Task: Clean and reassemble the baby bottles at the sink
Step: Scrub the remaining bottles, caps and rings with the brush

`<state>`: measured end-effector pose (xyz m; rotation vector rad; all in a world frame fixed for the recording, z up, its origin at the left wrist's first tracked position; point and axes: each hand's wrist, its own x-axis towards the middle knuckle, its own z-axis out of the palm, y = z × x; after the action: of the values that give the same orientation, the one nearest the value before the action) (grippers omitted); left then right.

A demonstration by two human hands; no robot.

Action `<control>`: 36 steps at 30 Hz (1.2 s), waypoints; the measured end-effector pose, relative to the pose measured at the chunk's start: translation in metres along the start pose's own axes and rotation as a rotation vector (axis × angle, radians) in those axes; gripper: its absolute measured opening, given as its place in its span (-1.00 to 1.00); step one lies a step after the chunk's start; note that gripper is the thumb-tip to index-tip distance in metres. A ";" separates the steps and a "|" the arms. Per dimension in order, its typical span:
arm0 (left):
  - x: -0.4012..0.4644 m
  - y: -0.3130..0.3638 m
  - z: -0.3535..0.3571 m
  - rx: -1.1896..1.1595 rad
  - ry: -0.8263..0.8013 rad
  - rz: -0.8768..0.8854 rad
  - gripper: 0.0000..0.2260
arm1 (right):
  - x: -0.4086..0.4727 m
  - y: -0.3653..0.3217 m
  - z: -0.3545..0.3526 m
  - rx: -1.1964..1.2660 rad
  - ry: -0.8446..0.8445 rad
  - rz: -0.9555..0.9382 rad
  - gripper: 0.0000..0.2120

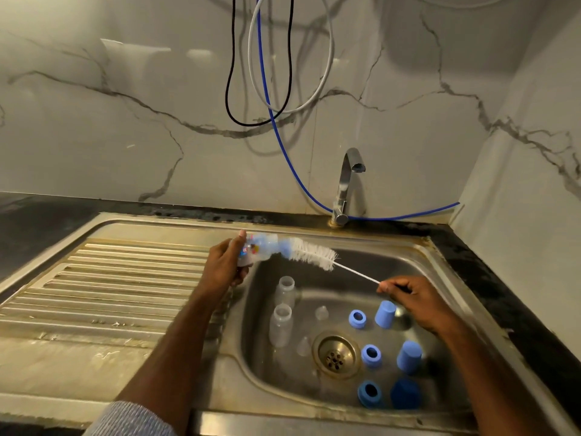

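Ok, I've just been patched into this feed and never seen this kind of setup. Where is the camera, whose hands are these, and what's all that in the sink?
There is no machine here: a person works bare-handed, and the single picture comes from a wide-angle camera worn on their head, looking forward and down.

The left hand grips a clear plastic baby bottle with a coloured print, held sideways over the steel sink basin. The right hand pinches the thin wire handle of a white bristle bottle brush, whose tip is at the bottle's mouth.

In the basin lie two more clear bottles, three blue screw rings, three blue caps and what look like two clear teats. The chrome tap shows no running water.
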<state>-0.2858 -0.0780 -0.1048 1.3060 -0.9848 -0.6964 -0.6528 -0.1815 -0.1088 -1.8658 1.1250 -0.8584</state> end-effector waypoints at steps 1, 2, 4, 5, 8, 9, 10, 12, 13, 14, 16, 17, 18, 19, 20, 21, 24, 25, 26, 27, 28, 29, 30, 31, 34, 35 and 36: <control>-0.002 0.000 0.005 0.036 -0.011 -0.006 -0.54 | 0.001 0.000 0.004 -0.018 -0.020 -0.004 -0.84; -0.004 0.000 0.009 0.068 -0.009 -0.017 -0.57 | 0.001 -0.001 0.007 -0.022 -0.027 -0.003 -0.85; -0.004 -0.003 0.013 0.096 0.016 -0.033 -0.67 | 0.001 0.000 0.004 0.002 -0.005 0.008 -0.85; -0.004 -0.004 0.013 0.079 0.016 -0.034 -0.70 | 0.002 0.002 0.000 0.015 0.006 0.009 -0.85; -0.001 -0.001 0.007 -0.025 -0.033 0.035 -0.63 | 0.001 0.006 -0.004 0.005 -0.020 0.018 -0.84; 0.000 -0.001 0.003 -0.073 -0.061 0.067 -0.63 | 0.001 0.006 -0.003 0.004 -0.023 0.018 -0.84; 0.000 0.000 0.000 -0.088 -0.091 0.093 -0.62 | 0.001 0.007 -0.002 0.009 -0.018 0.022 -0.84; 0.000 0.000 -0.002 -0.032 -0.123 0.123 -0.61 | 0.001 0.008 0.000 0.010 -0.015 0.040 -0.82; -0.002 0.001 -0.001 0.006 -0.120 0.122 -0.64 | 0.002 0.008 0.002 0.002 -0.025 0.041 -0.82; -0.003 0.002 0.001 0.035 -0.098 0.109 -0.69 | 0.001 0.007 0.002 -0.005 -0.035 0.036 -0.83; -0.004 0.003 0.002 0.020 -0.015 0.045 -0.70 | 0.000 0.005 -0.001 0.013 -0.015 0.031 -0.88; -0.002 0.003 -0.001 -0.014 0.033 0.004 -0.62 | 0.000 0.005 -0.005 0.034 0.017 0.031 -0.89; 0.000 0.003 -0.005 -0.043 0.067 -0.033 -0.54 | 0.001 0.005 -0.009 0.049 0.048 0.030 -0.90; 0.002 0.001 -0.009 -0.058 0.081 -0.063 -0.49 | 0.001 0.005 -0.009 0.051 0.058 0.033 -0.89; 0.003 0.000 -0.011 -0.062 0.072 -0.086 -0.46 | 0.001 0.003 -0.005 0.043 0.042 0.033 -0.90; 0.003 -0.001 -0.010 -0.055 0.050 -0.098 -0.45 | 0.001 0.001 0.001 0.033 0.017 0.029 -0.90; 0.000 -0.001 0.000 -0.030 0.047 -0.095 -0.45 | 0.001 -0.001 0.009 0.069 0.030 0.000 -0.87; 0.001 0.001 -0.001 -0.039 0.081 -0.115 -0.45 | 0.001 -0.001 0.005 0.087 0.052 0.005 -0.86; 0.003 0.002 -0.004 -0.057 0.125 -0.142 -0.45 | 0.002 0.001 -0.001 0.092 0.069 0.019 -0.87; 0.006 0.004 -0.007 -0.068 0.164 -0.163 -0.44 | 0.002 0.004 -0.005 0.084 0.071 0.034 -0.87; 0.006 0.004 -0.009 -0.065 0.184 -0.175 -0.43 | 0.002 0.005 -0.005 0.073 0.050 0.040 -0.86; 0.005 0.004 -0.008 -0.058 0.180 -0.178 -0.42 | 0.001 0.005 0.000 0.058 0.018 0.034 -0.85; 0.003 0.004 -0.004 -0.054 0.164 -0.171 -0.42 | 0.001 0.004 0.007 0.035 -0.010 0.018 -0.84; 0.000 0.004 0.001 -0.048 0.153 -0.160 -0.42 | 0.002 0.003 0.013 0.023 -0.024 0.002 -0.83; 0.001 0.009 0.001 -0.045 0.230 -0.186 -0.42 | 0.003 0.002 0.008 0.096 0.016 0.008 -0.84; 0.003 0.010 -0.002 -0.054 0.266 -0.201 -0.42 | 0.005 0.005 0.003 0.115 0.039 0.017 -0.84; 0.005 0.009 -0.004 -0.059 0.289 -0.212 -0.42 | 0.005 0.007 0.001 0.115 0.038 0.020 -0.83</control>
<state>-0.2810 -0.0792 -0.0945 1.4257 -0.5946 -0.6690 -0.6531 -0.1879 -0.1145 -1.7477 1.0927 -0.9317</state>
